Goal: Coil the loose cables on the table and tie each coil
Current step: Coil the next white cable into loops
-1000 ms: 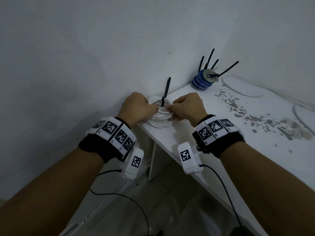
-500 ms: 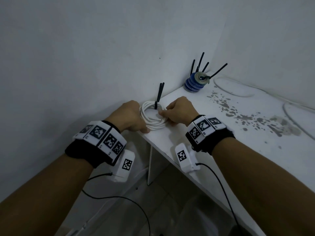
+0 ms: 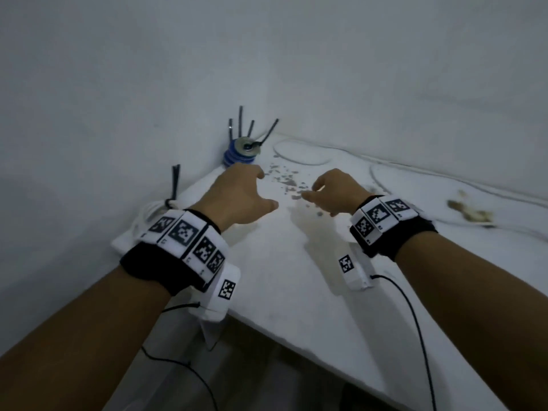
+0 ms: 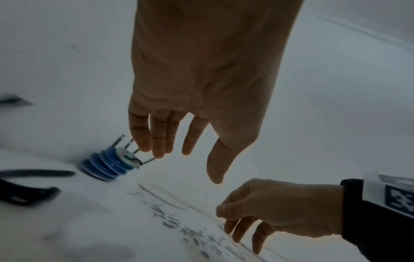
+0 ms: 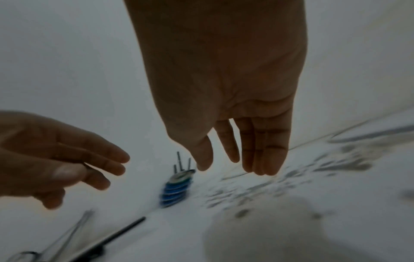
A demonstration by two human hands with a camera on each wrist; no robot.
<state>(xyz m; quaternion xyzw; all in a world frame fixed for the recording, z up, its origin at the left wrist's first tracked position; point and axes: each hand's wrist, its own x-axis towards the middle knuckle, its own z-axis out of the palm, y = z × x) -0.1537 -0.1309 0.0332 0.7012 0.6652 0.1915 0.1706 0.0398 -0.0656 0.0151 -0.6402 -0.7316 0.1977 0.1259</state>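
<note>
A coiled white cable (image 3: pixel 148 213) lies at the table's left corner, bound by a black cable tie (image 3: pixel 175 185) whose tails stick up. My left hand (image 3: pixel 268 189) hovers to the right of it, fingers spread and relaxed, holding nothing. My right hand (image 3: pixel 311 191) hovers beside it over the stained middle of the table, fingers loosely bent and empty. Loose white cables (image 3: pixel 296 152) (image 3: pixel 415 180) lie in loops along the back wall. In the wrist views both hands (image 4: pixel 186 159) (image 5: pixel 226 164) are empty above the table.
A blue stack of discs (image 3: pixel 240 151) holding several black cable ties (image 3: pixel 271 130) stands at the back corner against the wall. Grey stains (image 3: pixel 284 179) mark the white table (image 3: pixel 296 292). Some debris (image 3: pixel 471 213) lies at the right. The table's front edge runs diagonally below my wrists.
Both hands let go of the tied white coil and moved right and forward over the table. The view has swung to the right, leaving the coil at the left corner.
</note>
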